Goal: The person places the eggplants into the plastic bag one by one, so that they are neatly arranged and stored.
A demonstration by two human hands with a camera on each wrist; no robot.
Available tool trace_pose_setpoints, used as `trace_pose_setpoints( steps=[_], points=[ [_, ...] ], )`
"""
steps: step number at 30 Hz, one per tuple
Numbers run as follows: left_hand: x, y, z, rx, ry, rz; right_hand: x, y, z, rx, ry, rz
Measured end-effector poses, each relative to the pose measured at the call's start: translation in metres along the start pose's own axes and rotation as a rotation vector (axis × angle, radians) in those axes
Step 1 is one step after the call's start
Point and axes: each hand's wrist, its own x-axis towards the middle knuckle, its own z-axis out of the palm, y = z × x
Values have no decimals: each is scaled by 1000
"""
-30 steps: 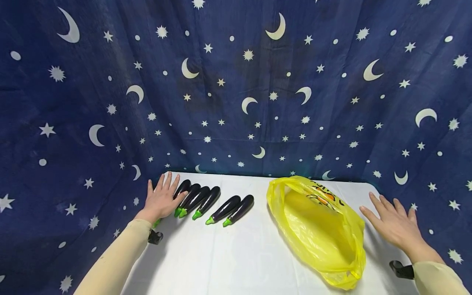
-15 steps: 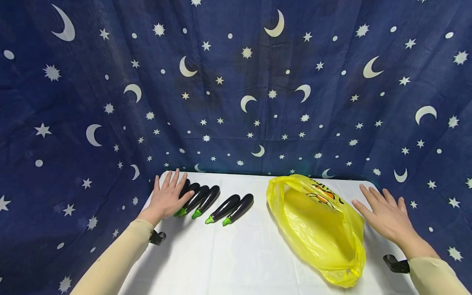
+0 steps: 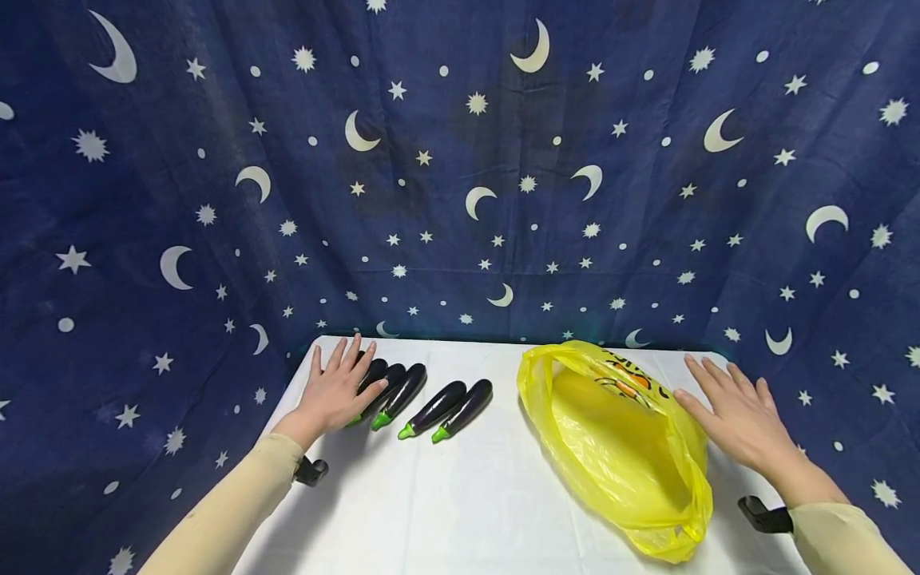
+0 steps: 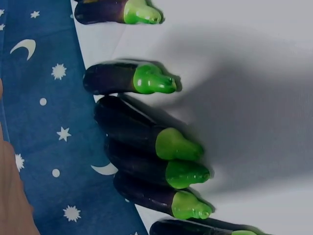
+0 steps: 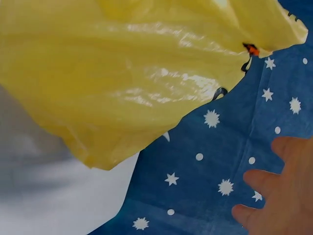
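My left hand (image 3: 334, 394) hovers with spread, straight fingers over the left end of a row of dark purple eggplants (image 3: 402, 395) with green stems, hiding part of them. In the left wrist view several eggplants (image 4: 132, 127) lie side by side, and the hand's edge shows at far left, apart from them. A yellow plastic bag (image 3: 618, 447) stands on the right with its mouth gaping toward me. Just right of the bag my right hand (image 3: 743, 419) is held up, fingers straight, gripping nothing. The right wrist view shows those fingers (image 5: 261, 182) apart from the bag's side.
A white-covered table (image 3: 474, 511) carries everything. Behind it and at both sides hangs a dark blue curtain (image 3: 431, 200) with moons and stars. Two eggplants (image 3: 463, 410) lie slightly apart from the row, toward the bag.
My left hand has shifted right, covering more of the eggplant row. My right hand has moved left and a little up, closer to the yellow bag. The eggplants and bag stay put.
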Motion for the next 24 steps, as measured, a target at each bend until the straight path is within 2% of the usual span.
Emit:
trace_pose_setpoints(
  steps=[10,16,24],
  points=[
    [-2,8,13,-29,0,49,-1,-18,-4,49,-23,-59],
    [-6,17,12,-41,18,82,-2,-29,-10,88,-77,-75],
    [-8,20,19,-28,-19,98,-2,-39,-12,75,-118,-74]
  ],
)
